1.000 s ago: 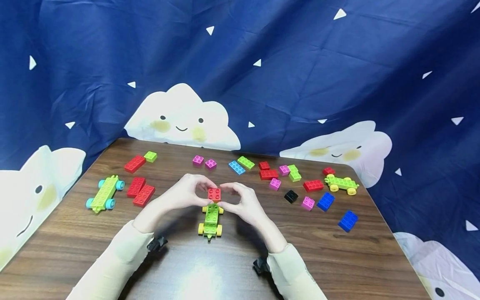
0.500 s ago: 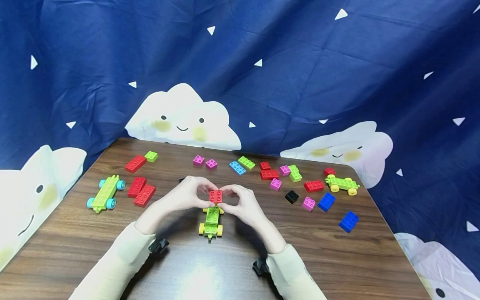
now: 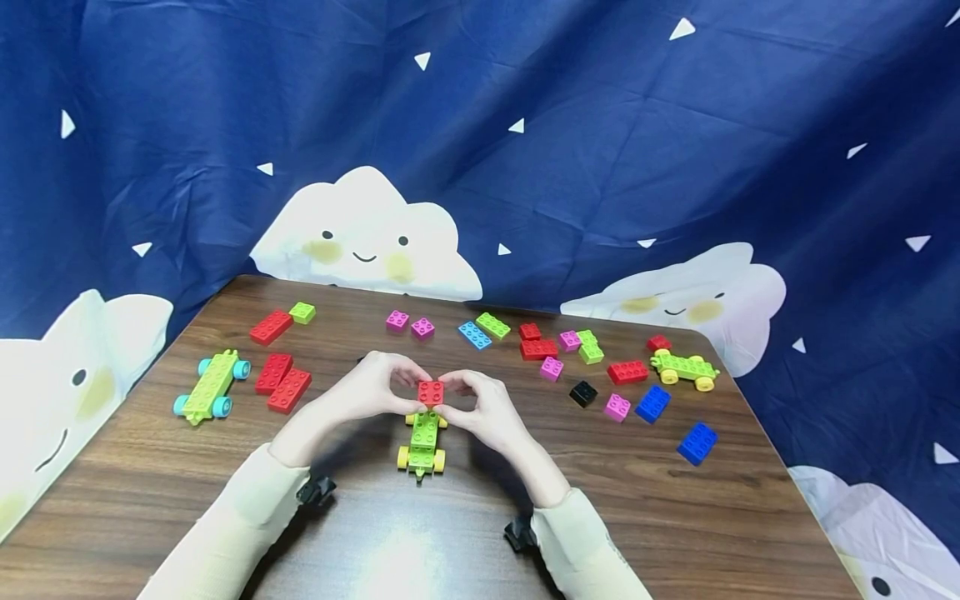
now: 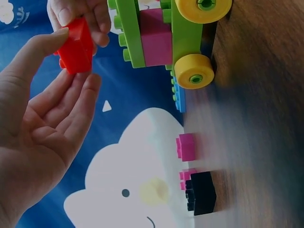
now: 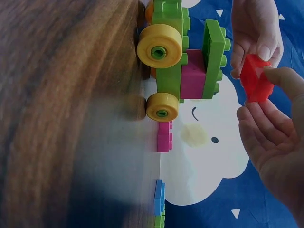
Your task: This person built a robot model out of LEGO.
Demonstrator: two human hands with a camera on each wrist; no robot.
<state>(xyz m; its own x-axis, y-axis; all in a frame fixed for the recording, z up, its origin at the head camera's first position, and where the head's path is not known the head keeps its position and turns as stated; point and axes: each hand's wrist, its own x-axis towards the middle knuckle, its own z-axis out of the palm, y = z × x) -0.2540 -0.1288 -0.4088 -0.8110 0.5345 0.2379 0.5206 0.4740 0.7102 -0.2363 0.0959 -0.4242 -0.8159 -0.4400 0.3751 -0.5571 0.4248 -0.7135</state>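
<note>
Both hands pinch one red 2x2 toy brick [image 3: 431,393], the left hand [image 3: 378,385] from its left side and the right hand [image 3: 486,410] from its right. Thumbs and fingertips meet at the brick's sides in the left wrist view. Below it on the table is a green toy car base [image 3: 423,442] with yellow wheels. A magenta brick [image 4: 156,43] sits on that base, topped by a long green brick [image 5: 214,59]. A gap shows between the red brick [image 5: 256,78] and this green brick in the right wrist view.
Left on the table stand a green car base [image 3: 212,387] with blue wheels and several red bricks [image 3: 288,391]. Pink bricks and a light blue brick [image 3: 475,335] lie behind. A black brick [image 3: 583,393], blue bricks [image 3: 697,442] and another yellow-wheeled base [image 3: 684,367] are right.
</note>
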